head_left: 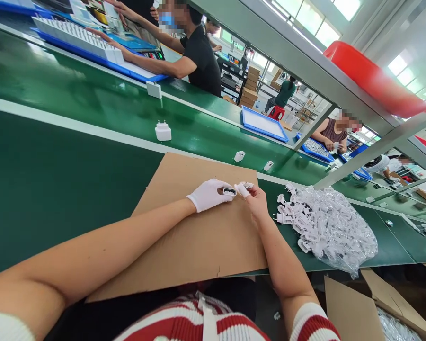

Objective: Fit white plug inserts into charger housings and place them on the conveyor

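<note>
white-gloved left hand (211, 195): thumb & fingers curled round a small casing (229, 192), apart only by its width, dark open end showing. right hand (258, 202), bare w/ white fingertip covers (243, 190), is just beside that end; can't tell if its fingers are closed on a pc. step in hand looks like close work at the casing's open end; next move prob calls for a steady left grip & fine fingertip alignment. under both: cardboard sheet (199, 241). to the right, clear plastic bag (344, 229) w/ loose white casings (286, 208) by its mouth, nr the right arm (284, 255), so elbow room's prob tight. beyond: green belt (206, 135) w/ white charger (163, 131) + smaller pcs (239, 156); co-worker (206, 61) past it.
</note>
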